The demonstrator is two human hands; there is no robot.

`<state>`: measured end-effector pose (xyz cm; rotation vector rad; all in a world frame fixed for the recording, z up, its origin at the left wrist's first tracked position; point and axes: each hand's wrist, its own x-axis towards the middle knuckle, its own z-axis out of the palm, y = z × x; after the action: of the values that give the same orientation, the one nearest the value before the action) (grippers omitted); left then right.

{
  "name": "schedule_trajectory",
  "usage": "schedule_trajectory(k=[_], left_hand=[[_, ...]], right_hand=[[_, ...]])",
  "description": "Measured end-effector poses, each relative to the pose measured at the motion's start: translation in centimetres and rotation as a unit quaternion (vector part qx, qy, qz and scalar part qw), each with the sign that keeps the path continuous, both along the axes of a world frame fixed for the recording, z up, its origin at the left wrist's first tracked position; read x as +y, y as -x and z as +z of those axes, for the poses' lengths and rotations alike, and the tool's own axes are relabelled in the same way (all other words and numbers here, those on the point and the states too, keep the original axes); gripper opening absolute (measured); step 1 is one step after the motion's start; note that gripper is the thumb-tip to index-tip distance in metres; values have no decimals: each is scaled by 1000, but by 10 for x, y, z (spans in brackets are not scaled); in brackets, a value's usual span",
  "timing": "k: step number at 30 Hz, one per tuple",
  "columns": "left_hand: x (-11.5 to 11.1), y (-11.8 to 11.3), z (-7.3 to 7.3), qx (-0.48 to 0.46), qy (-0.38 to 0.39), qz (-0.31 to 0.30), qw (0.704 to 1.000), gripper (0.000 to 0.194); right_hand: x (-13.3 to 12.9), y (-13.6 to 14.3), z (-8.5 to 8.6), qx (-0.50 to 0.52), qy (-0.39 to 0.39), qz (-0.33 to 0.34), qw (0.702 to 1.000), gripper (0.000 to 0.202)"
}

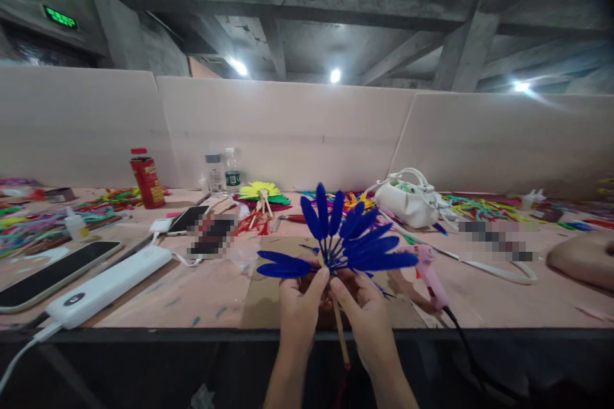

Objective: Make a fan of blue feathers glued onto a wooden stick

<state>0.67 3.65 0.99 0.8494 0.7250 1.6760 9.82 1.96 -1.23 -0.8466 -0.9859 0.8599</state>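
Note:
A fan of deep blue feathers (367, 236) on a thin wooden handle (339, 329) is held up between my two hands, above the table's near edge. My left hand (302, 297) pinches its base, thumb on top, beside two feathers that point left. My right hand (362, 300) grips the base from the other side, fingers curled behind it. At the handle's lower end hangs something dark red. Under the hands lies a brown cardboard sheet (261, 303). A pink glue gun (430, 275) rests just right of the fan.
White power bank (110, 284) and phone (60, 271) lie left. Behind stand a red bottle (148, 182), water bottles (233, 172) and a yellow feather fan (260, 192). A white handbag (407, 198) sits back right. Another person's arm (582, 259) rests at far right.

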Motion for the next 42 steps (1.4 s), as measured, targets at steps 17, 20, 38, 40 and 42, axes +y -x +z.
schedule_trajectory(k=[17, 20, 38, 40, 42], left_hand=[[-2, -1, 0, 39, -64, -19, 997, 29], [-2, -1, 1, 19, -51, -23, 998, 25], [5, 9, -4, -37, 19, -39, 998, 26], [5, 8, -4, -42, 23, -42, 998, 26], [4, 7, -2, -47, 31, -43, 997, 27]], right_hand=[[-11, -17, 10, -65, 15, 53, 996, 31], [-10, -13, 9, -60, 34, 85, 994, 34], [-5, -4, 8, -132, 51, 141, 980, 29], [-6, -5, 10, -137, 50, 136, 980, 26], [-8, -5, 12, -138, 53, 131, 980, 25]])
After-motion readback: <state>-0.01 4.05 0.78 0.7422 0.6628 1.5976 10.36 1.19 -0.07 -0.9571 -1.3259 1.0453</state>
